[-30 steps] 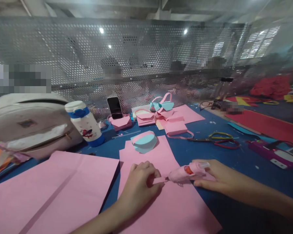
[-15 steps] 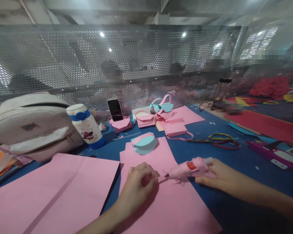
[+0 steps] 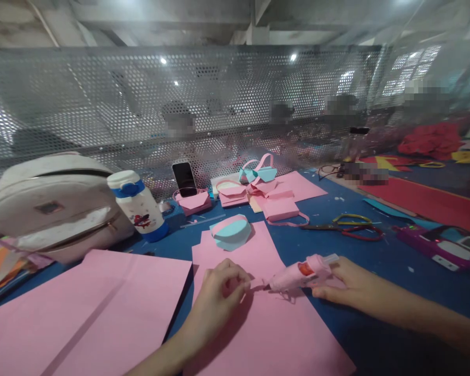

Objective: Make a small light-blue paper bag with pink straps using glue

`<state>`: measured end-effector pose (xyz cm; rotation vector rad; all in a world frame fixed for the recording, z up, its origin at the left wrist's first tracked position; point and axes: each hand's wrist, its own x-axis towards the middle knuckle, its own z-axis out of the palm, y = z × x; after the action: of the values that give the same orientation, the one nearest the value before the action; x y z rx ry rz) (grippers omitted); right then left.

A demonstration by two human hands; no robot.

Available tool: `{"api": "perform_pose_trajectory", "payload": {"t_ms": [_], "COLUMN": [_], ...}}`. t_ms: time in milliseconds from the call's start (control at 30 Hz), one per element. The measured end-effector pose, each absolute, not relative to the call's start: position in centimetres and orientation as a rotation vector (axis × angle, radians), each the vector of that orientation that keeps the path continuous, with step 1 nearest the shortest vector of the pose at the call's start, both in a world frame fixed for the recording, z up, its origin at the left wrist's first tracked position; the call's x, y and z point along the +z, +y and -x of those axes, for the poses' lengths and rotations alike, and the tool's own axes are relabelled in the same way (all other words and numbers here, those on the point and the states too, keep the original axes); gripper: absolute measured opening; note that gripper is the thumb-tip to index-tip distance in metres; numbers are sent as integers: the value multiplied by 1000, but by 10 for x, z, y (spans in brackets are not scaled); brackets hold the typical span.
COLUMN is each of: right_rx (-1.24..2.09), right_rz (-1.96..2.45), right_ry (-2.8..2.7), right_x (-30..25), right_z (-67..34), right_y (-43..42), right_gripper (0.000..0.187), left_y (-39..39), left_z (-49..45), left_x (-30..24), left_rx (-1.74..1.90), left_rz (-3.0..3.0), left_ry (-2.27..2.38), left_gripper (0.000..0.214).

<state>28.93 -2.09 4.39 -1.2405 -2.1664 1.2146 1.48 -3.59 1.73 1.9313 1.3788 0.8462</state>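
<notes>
My right hand [image 3: 340, 282] grips a pink hot glue gun [image 3: 292, 275] by its handle, with a clear glue stick [image 3: 331, 258] poking out of its back end. Its nozzle points left, close to a small pink paper strip [image 3: 258, 283]; whether they touch I cannot tell. The strip's other end is pinched between the thumb and fingers of my left hand [image 3: 221, 295]. Below both hands lies a pink paper sheet [image 3: 274, 334]. A folded light-blue and pink paper piece [image 3: 232, 232] rests on its far part.
Pink cardboard [image 3: 113, 303] lies left, before a white bottle [image 3: 139, 206] and a backpack [image 3: 58, 203]. Small pink paper bags [image 3: 284, 206] and a phone [image 3: 184, 178] stand farther back. Scissors [image 3: 348, 227] and a purple device [image 3: 434, 248] lie right. A perforated metal screen [image 3: 227, 99] borders the table.
My left fingers have shifted slightly left, and more of the pink strip shows between them and the nozzle. The glue gun has moved a little down. The view has tilted slightly.
</notes>
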Motion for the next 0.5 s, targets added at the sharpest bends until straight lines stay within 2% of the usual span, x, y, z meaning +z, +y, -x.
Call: {"api": "perform_pose_trajectory", "payload": {"t_ms": [200,333,433,500], "right_rx": [1323,1524,1469,1300], "right_rz": [1368,1152,1162,1253], "right_ry": [-1932,-1755,-1705,-1736], "right_x": [24,30,40,43], "right_z": [-297,-298,-304,-316], "right_y": [-16,-14,-10,-4], "right_gripper": [57,54,50,49], "left_y": [-37,-38,-39,-39], "left_z": [-14,-12,-10,-9], "left_x": [16,12,11,10], "left_rx": [874,884,906,926], "left_rz": [-1905,-1884,-1838,-1808], "left_ry": [1370,1358,1344,1332], "left_gripper": [23,23,20,19]}}
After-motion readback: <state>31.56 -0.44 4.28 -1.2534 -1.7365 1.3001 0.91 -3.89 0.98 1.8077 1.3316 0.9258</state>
